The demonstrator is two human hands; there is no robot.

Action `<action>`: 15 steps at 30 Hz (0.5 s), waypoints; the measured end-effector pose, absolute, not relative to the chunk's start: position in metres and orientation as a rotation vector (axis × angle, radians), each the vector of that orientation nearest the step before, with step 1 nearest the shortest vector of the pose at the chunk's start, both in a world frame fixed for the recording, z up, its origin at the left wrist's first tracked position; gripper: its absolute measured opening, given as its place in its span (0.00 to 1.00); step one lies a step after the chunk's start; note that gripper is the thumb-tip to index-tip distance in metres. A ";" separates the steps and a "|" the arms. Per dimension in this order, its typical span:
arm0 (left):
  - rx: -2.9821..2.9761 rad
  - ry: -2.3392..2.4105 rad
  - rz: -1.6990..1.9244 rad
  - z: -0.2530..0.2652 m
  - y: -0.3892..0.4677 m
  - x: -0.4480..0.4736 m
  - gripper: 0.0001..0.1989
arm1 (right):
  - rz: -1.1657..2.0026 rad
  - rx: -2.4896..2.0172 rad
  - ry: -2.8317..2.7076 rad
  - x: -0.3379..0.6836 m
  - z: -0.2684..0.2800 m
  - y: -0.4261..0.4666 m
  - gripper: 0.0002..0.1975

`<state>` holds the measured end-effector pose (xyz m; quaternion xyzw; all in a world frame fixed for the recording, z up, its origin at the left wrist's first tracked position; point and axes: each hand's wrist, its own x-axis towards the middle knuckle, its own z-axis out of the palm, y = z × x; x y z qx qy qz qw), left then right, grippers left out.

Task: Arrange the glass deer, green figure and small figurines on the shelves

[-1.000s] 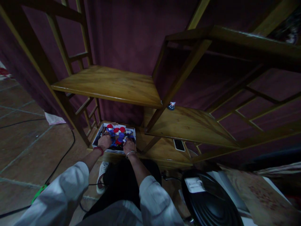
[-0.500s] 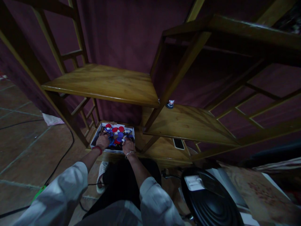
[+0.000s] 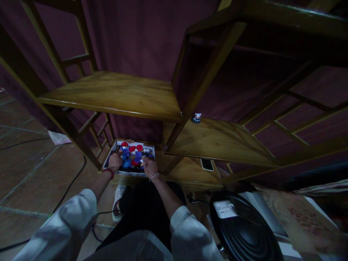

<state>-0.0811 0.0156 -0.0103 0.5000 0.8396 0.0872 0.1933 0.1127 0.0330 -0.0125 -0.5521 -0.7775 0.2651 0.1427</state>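
A big wooden shelf (image 3: 119, 92) goes up above and around the box (image 3: 133, 174), which sits down low in it. The left hand (image 3: 115, 161) is in the left side of the box with curled fingers; I cannot tell if its grip has anything. The right hand (image 3: 150, 167) is at the right side of the box. A phone (image 3: 207, 165) lies off to the right of the box. Red bits (image 3: 132, 148) and blue bits (image 3: 127, 163) crowd the box, so I think most of the little things are in there; one little figure (image 3: 197, 117) stands outside, higher than the box and to its right. The smallest thing is a white bit (image 3: 141, 160) in the box at the right hand's narrow grip; I cannot tell if it is pinched. Compared with half a second ago, the hands are farther apart over the box, and more blue shows between them.
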 end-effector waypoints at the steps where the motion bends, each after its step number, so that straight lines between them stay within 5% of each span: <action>1: 1.400 2.359 0.247 -0.010 0.016 -0.081 0.18 | 0.767 -1.562 -2.236 0.116 -0.011 0.034 0.19; 15: 1.533 2.227 0.293 -0.004 0.010 -0.073 0.17 | 0.611 -1.408 -2.707 0.142 0.015 0.038 0.17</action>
